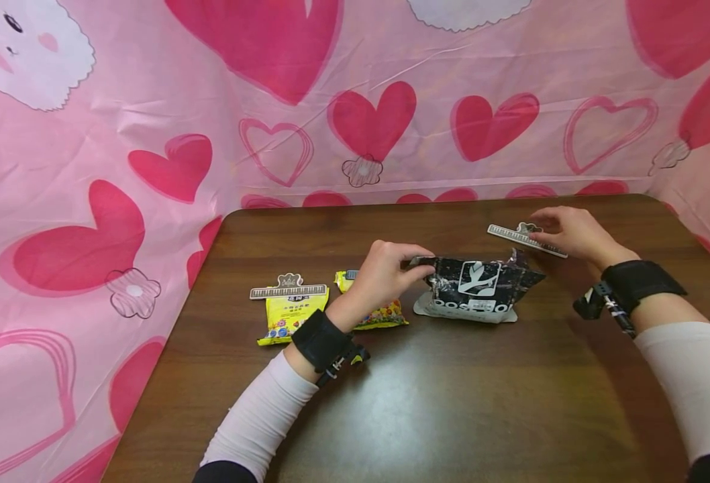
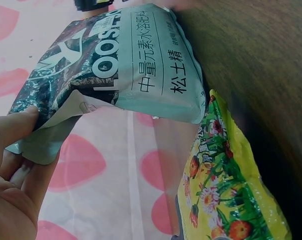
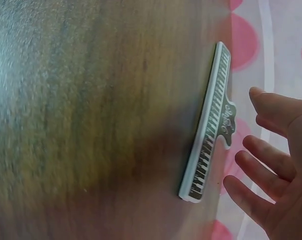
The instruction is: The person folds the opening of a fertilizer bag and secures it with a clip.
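My left hand (image 1: 384, 274) pinches the upper left corner of a black and pale grey-green bag (image 1: 470, 288) between thumb and fingers. The bag stands upright on the table, its top edge loose and crumpled, and in the left wrist view printed characters run over its lower front (image 2: 151, 60). My right hand (image 1: 580, 236) is at the far right, fingers loosely bent beside a long clip (image 1: 527, 240) with a piano-key pattern. In the right wrist view the clip (image 3: 208, 130) lies on the table and a gap shows between it and the fingertips (image 3: 235, 182).
On the left lies a yellow bag (image 1: 294, 318) with a second piano-key clip (image 1: 288, 290) across its top. Another yellow bag (image 1: 385, 315) with a flower print is partly behind my left hand. The brown table (image 1: 451, 402) meets a pink heart-patterned cloth (image 1: 270, 147) at the back.
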The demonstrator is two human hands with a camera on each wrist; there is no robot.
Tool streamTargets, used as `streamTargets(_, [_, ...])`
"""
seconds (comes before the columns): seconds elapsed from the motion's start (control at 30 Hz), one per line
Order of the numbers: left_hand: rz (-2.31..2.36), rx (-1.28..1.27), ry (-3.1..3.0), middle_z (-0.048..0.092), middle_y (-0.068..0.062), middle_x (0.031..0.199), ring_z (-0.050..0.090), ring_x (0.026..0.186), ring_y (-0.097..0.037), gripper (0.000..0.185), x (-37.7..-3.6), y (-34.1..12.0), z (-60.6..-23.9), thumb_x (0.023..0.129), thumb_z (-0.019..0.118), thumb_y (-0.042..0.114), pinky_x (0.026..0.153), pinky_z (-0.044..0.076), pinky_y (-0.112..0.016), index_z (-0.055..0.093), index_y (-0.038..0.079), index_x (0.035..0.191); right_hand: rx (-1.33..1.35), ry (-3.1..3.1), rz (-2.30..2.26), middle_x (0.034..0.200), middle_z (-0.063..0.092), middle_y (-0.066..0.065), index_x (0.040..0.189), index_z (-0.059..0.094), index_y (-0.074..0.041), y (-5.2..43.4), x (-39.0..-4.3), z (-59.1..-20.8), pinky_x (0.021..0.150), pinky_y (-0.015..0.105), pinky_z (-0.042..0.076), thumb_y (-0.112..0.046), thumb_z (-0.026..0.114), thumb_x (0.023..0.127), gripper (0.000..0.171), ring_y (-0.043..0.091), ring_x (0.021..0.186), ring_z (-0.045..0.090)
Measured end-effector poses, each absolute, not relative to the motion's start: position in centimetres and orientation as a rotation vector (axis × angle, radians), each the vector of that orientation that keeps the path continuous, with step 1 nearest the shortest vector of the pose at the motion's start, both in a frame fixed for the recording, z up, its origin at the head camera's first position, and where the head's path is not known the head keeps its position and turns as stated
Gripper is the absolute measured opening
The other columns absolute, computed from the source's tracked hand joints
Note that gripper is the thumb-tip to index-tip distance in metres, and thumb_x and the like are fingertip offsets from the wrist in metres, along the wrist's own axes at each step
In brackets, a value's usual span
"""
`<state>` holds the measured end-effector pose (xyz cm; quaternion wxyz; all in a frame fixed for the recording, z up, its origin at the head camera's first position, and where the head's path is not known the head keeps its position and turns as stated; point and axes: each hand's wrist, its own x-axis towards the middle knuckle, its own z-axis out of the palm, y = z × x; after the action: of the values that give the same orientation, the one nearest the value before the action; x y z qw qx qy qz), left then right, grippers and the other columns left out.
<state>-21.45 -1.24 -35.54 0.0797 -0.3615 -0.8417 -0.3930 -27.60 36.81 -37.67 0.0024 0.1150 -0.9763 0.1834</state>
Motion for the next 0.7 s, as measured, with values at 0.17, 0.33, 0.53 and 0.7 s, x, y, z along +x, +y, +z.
streamTargets(0.17, [-1.191, -1.072, -2.522, 0.077, -0.002, 0.093, 0.042, 0.053, -0.007, 0.020, -21.5, -1.2, -35.6, 0.089, 0.074, 0.018, 0.055, 0.032, -0.016, 0.077, 0.012, 0.107, 0.332, -3.064, 0.629, 0.123, 0.061, 0.033, 0.131, 0.055, 0.003, 36.9, -27.9, -38.4, 0.092, 0.062, 0.045, -0.021, 0.069, 0.092, 0.048, 0.046, 0.110, 0.059])
streamTargets(0.33, [-1.188, -1.072, -2.527, 0.077, -0.003, 0.092, 0.043, 0.052, -0.009, 0.020, -21.6, -1.1, -35.6, 0.089, 0.074, 0.019, 0.055, 0.032, -0.016, 0.077, 0.011, 0.108, 0.326, -3.072, 0.638, 0.123, 0.060, 0.034, 0.133, 0.053, 0.005, 36.8, -28.1, -38.8, 0.092, 0.063, 0.045, -0.023, 0.069, 0.093, 0.052, 0.047, 0.109, 0.059])
streamTargets(0.53, [-1.192, -1.074, -2.512, 0.077, -0.003, 0.091, 0.048, 0.054, -0.014, 0.019, -21.6, -1.1, -35.7, 0.089, 0.074, 0.018, 0.055, 0.031, -0.016, 0.077, 0.011, 0.107, 0.334, -3.066, 0.601, 0.123, 0.060, 0.034, 0.132, 0.053, 0.006, 36.5, -28.4, -38.9, 0.093, 0.063, 0.044, -0.023, 0.070, 0.092, 0.052, 0.047, 0.109, 0.058])
streamTargets(0.7, [-1.206, -1.076, -2.513, 0.076, -0.004, 0.088, 0.048, 0.053, -0.018, 0.020, -21.5, -1.1, -35.7, 0.090, 0.073, 0.018, 0.055, 0.031, -0.016, 0.077, 0.010, 0.108, 0.297, -3.090, 0.579, 0.123, 0.059, 0.036, 0.133, 0.051, 0.008, 36.4, -28.6, -39.0, 0.095, 0.064, 0.042, -0.025, 0.068, 0.093, 0.055, 0.048, 0.110, 0.057])
